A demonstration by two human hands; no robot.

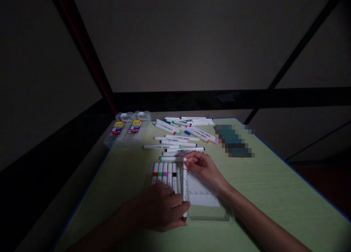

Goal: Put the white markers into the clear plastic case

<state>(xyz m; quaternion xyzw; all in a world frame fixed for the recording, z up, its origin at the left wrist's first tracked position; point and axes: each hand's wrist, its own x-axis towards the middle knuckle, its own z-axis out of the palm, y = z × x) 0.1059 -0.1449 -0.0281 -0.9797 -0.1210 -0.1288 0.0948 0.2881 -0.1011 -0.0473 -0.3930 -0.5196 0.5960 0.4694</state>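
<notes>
A white marker (184,182) with a dark reddish-brown end stands lengthwise between my two hands, over a clear plastic case (210,218). My left hand (164,208) is closed on its near end, thumb and fingers pinching it. At the far end, the fingertips of my right hand (200,166) grip the same marker. Left of it, a row of several white markers (165,173) with red, green, purple and black bands lies side by side in the case, their near ends hidden by my left hand. A white sheet (204,195) lies in the right part of the case.
Several loose white markers (181,140) with coloured ends lie scattered beyond the case. Two clear plastic boxes (128,136) with colourful labels stand at the table's far left. A pixelated dark teal object (233,140) lies at the right. The green table (274,182) has a blue edge.
</notes>
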